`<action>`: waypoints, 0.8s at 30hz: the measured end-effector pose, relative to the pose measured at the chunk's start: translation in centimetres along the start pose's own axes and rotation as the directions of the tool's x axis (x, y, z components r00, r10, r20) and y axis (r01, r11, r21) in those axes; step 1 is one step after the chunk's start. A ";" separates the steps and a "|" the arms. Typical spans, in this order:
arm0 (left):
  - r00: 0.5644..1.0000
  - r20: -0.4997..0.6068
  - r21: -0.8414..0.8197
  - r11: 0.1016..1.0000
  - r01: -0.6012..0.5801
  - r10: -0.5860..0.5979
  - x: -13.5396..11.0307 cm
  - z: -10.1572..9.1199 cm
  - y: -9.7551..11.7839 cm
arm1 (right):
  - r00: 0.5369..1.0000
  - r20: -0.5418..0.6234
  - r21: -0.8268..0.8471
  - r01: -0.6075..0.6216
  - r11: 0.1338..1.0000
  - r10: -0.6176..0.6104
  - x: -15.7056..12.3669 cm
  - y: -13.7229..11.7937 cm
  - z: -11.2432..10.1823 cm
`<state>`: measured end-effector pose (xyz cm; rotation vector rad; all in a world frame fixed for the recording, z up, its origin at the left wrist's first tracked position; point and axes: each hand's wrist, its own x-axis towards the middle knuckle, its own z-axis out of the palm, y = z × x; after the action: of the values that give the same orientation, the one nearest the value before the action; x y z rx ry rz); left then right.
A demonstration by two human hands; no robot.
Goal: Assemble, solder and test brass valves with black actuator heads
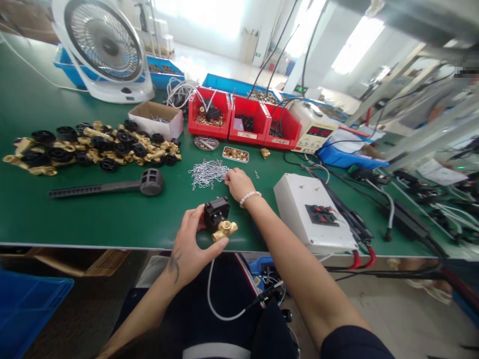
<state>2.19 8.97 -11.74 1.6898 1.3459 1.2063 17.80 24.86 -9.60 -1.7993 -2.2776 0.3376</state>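
Near the bench's front edge, my left hand (pixel 192 239) is wrapped round a motorized valve, a black actuator box (pixel 217 212) joined to a brass valve body (pixel 225 230). A pale cable hangs below it. My right hand (pixel 238 183) reaches forward to the right side of a pile of silver cotter pins (pixel 208 173). Its fingers are pinched together at the pile, and what lies between the tips is too small to make out. One loose pin (pixel 256 174) lies just right of that hand.
Brass valves with black caps (pixel 101 144) crowd the left, behind a dark grey mallet (pixel 108 188). Red bins (pixel 249 119), a tin of brass nuts (pixel 235 154) and a white carton (pixel 159 119) stand behind. A grey switch box (pixel 312 212) sits at right; a fan (pixel 108 45) stands back left.
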 end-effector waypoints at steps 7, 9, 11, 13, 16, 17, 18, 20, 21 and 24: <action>0.998 -0.042 0.036 0.999 0.038 -0.037 -0.1 0.4 -1.5 | 0.996 0.058 -0.113 -0.057 0.992 0.064 0.1 -0.2 -0.6; 0.998 -0.042 0.016 0.999 0.050 -0.049 -0.1 0.4 -1.7 | 0.996 0.054 -0.109 -0.060 0.992 0.066 0.1 -0.2 -0.5; 0.997 -0.035 0.007 0.998 0.063 -0.063 -0.1 0.4 -1.8 | 0.997 0.037 -0.092 -0.066 0.994 0.069 -0.1 -0.3 -0.5; 0.997 -0.029 0.014 0.998 0.066 -0.066 -0.1 0.4 -1.8 | 0.997 0.016 -0.063 -0.073 0.995 0.074 -0.3 -0.4 -0.7; 0.998 -0.034 0.034 0.998 0.057 -0.056 -0.1 0.4 -1.8 | 0.996 -0.014 0.006 -0.092 0.996 0.092 -0.6 -0.5 -1.3; 0.998 -0.037 0.035 0.998 0.052 -0.050 -0.1 0.4 -1.7 | 0.995 -0.025 0.038 -0.100 0.994 0.101 -0.6 -0.5 -1.5; 0.998 -0.039 0.033 0.998 0.046 -0.044 -0.1 0.3 -1.6 | 0.993 -0.037 0.077 -0.109 0.991 0.112 -0.7 -0.4 -1.7; 0.999 -0.036 0.025 0.999 0.032 -0.031 0.0 0.2 -1.3 | 0.988 -0.066 0.168 -0.128 0.978 0.141 -0.9 -0.2 -1.9; 0.999 -0.031 0.024 0.999 0.027 -0.026 0.0 0.2 -1.1 | 0.984 -0.082 0.219 -0.136 0.966 0.158 -0.9 0.0 -2.0; 1.000 -0.012 0.028 0.999 0.018 -0.018 0.1 0.0 -0.7 | 0.969 -0.122 0.386 -0.154 0.909 0.216 -1.0 0.4 -2.1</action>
<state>1.97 9.27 -12.35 1.6888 1.3888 1.1939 19.08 24.03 -7.82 -1.7687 -1.7884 0.5917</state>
